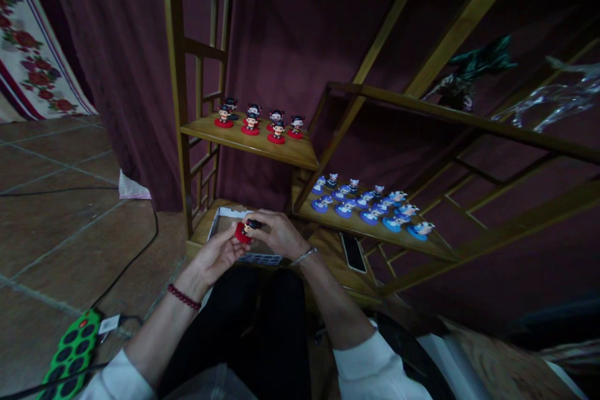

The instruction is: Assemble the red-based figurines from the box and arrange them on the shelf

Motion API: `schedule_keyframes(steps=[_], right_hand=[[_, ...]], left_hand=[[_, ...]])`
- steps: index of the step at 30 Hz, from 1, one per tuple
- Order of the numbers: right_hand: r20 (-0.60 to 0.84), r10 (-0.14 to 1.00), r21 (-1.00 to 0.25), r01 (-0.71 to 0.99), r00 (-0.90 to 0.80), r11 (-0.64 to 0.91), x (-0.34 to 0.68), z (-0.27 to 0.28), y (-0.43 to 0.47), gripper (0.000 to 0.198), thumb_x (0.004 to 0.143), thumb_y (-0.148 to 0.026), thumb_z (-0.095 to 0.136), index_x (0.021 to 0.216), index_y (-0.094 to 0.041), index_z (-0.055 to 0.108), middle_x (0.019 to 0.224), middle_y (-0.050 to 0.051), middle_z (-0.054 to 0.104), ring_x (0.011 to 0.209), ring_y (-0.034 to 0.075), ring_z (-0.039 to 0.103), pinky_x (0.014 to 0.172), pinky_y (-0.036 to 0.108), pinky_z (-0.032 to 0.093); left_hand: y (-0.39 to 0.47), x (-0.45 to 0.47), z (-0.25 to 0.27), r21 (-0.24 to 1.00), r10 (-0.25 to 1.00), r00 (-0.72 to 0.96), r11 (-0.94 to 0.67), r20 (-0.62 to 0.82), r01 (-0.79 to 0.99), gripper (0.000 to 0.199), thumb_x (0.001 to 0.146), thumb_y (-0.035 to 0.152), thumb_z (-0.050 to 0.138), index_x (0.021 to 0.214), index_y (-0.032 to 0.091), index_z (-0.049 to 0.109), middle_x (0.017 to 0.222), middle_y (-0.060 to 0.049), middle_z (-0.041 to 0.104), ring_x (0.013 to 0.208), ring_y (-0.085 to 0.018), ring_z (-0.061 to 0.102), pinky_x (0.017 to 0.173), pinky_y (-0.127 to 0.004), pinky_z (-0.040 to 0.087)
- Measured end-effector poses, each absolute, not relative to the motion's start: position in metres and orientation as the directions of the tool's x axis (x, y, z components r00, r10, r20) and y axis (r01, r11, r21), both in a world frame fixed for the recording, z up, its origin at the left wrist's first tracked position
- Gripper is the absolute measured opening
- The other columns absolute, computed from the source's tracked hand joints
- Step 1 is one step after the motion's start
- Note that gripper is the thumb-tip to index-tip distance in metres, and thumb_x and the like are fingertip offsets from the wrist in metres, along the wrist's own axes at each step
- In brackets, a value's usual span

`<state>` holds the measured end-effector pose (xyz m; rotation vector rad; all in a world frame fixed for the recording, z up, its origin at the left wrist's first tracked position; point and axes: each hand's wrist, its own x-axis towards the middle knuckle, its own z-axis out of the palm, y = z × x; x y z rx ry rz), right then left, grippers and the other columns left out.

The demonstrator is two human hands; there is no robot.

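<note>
A small figurine (244, 232) with black hair and a round red base is between my two hands, lying tilted on its side. My left hand (216, 256) grips the red base with the thumb on top and the fingers underneath. From the other side, my right hand (280, 235) pinches the figurine near its dark head. Below both hands stands an open white-edged box (214, 223) on the lowest shelf, its inside partly hidden by them. Several similar figurines (251, 124) on red bases stand in rows on the upper left shelf (281, 153).
Several figurines (370, 216) on blue and purple bases fill the right shelf (424, 247). A phone (352, 252) lies beneath it. Wooden posts (174, 75) frame the unit. At lower left, a green power strip (75, 347) and black cable (135, 254) lie on the tiled floor.
</note>
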<state>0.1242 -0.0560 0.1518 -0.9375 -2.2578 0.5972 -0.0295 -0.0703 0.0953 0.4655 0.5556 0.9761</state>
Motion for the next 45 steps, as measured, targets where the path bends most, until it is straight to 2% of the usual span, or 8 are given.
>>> schedule_keyframes(steps=[4,9,14,22,31,35,41,45], right_hand=[[0.375,0.746,-0.591,0.477,-0.551,0.650,0.125,0.151,-0.055,0.021,0.078,-0.018,0.054,0.098,-0.020,0.062,0.093,0.002,0.064,0.086,0.013,0.058,0.078,0.024,0.043],[0.376,0.789,-0.636,0.484,-0.485,0.601,0.127,0.149,-0.052,0.042,0.076,-0.020,0.055,0.118,-0.023,0.050,0.109,0.003,0.061,0.097,0.015,0.057,0.083,0.028,0.044],[0.383,0.811,-0.657,0.488,-0.442,0.575,0.128,0.150,-0.050,0.049,0.074,-0.022,0.060,0.121,-0.024,0.047,0.107,0.004,0.061,0.089,0.014,0.059,0.080,0.029,0.047],[0.389,0.813,-0.574,0.576,-0.434,0.582,0.128,0.162,-0.056,0.048,0.071,-0.034,0.064,0.116,-0.023,0.052,0.106,0.005,0.060,0.097,0.018,0.054,0.085,0.032,0.043],[0.388,0.821,-0.588,0.573,-0.419,0.570,0.125,0.176,-0.063,0.051,0.068,-0.033,0.067,0.116,-0.020,0.052,0.104,0.005,0.060,0.096,0.018,0.055,0.086,0.031,0.043],[0.407,0.823,-0.595,0.568,-0.397,0.568,0.123,0.182,-0.065,0.049,0.066,-0.036,0.068,0.111,-0.019,0.055,0.101,0.004,0.060,0.093,0.017,0.056,0.083,0.030,0.045],[0.438,0.834,-0.611,0.568,-0.337,0.551,0.122,0.193,-0.067,0.050,0.066,-0.037,0.067,0.112,-0.021,0.054,0.099,0.004,0.060,0.087,0.015,0.058,0.078,0.027,0.046],[0.450,0.842,-0.601,0.597,-0.297,0.531,0.122,0.203,-0.065,0.045,0.067,-0.037,0.067,0.108,-0.023,0.055,0.096,0.002,0.062,0.084,0.015,0.058,0.077,0.027,0.047]], left_hand=[[-0.070,-0.029,0.094,0.585,0.871,0.440,0.477,-0.217,-0.656,0.020,0.084,0.025,0.049,0.088,0.009,0.061,0.077,-0.009,0.066,0.061,-0.012,0.061,0.058,-0.021,0.049],[-0.071,-0.027,0.100,0.571,0.892,0.421,0.434,-0.165,-0.697,0.017,0.083,0.018,0.048,0.090,0.009,0.061,0.082,-0.010,0.067,0.070,-0.015,0.063,0.063,-0.022,0.050],[-0.069,-0.026,0.106,0.548,0.900,0.411,0.417,-0.141,-0.725,0.019,0.084,0.014,0.045,0.092,0.007,0.061,0.083,-0.011,0.067,0.075,-0.015,0.064,0.066,-0.022,0.050],[-0.067,-0.023,0.112,0.544,0.909,0.384,0.408,-0.164,-0.733,0.015,0.083,0.014,0.048,0.091,0.009,0.059,0.085,-0.010,0.066,0.074,-0.013,0.063,0.069,-0.024,0.050],[-0.068,-0.022,0.128,0.572,0.914,0.396,0.370,-0.085,-0.732,0.015,0.083,0.015,0.048,0.088,0.010,0.062,0.086,-0.009,0.068,0.075,-0.013,0.063,0.069,-0.024,0.050],[-0.071,-0.021,0.142,0.582,0.916,0.390,0.371,-0.099,-0.724,0.017,0.084,0.017,0.047,0.087,0.010,0.063,0.080,-0.009,0.068,0.072,-0.012,0.063,0.066,-0.023,0.051],[-0.070,-0.020,0.155,0.662,0.925,0.380,0.304,-0.032,-0.685,0.018,0.082,0.021,0.052,0.086,0.009,0.063,0.080,-0.009,0.068,0.063,-0.010,0.061,0.062,-0.022,0.052],[-0.064,-0.021,0.164,0.716,0.928,0.370,0.237,0.033,-0.657,0.021,0.081,0.024,0.053,0.090,0.008,0.063,0.083,-0.011,0.068,0.065,-0.011,0.062,0.060,-0.022,0.052]])
